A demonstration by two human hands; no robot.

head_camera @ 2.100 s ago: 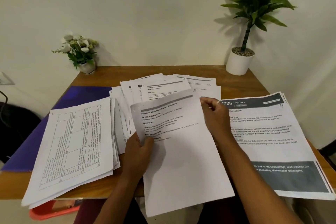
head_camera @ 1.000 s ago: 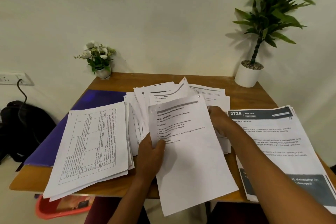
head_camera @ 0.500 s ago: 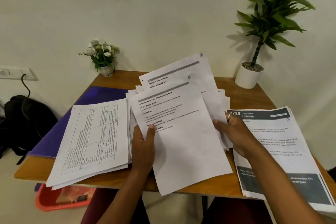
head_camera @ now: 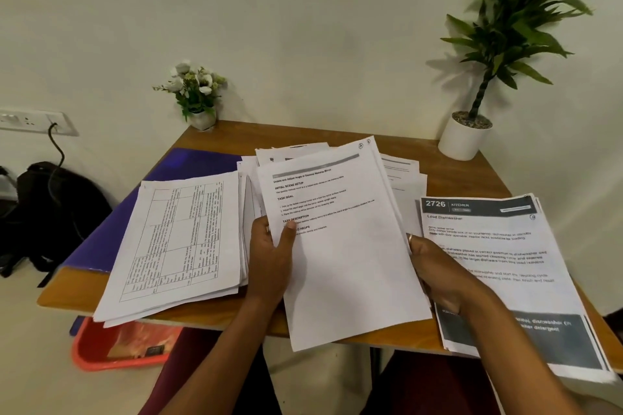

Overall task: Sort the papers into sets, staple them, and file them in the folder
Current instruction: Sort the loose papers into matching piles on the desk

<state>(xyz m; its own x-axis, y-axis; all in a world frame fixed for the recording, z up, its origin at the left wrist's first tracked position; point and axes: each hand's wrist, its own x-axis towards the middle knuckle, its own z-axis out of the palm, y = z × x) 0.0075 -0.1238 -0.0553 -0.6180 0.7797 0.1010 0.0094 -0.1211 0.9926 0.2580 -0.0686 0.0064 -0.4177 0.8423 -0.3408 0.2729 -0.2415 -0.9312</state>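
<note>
Sorting step, it seems: left hand [head_camera: 269,253] pinches a thin sheaf [head_camera: 344,263] by its left edge, right hand [head_camera: 435,266] grips the right edge, above the middle pile [head_camera: 403,173]. Next likely needs squared edges for stapling.

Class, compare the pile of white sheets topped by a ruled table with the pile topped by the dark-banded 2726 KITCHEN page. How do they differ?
The ruled-table pile shows a line grid on top; the 2726 KITCHEN pile shows dark bands top and bottom. The ruled-table pile lies partly on the blue folder; the 2726 KITCHEN pile lies on the wooden table. Both lie flat, overhanging the near edge.
</note>
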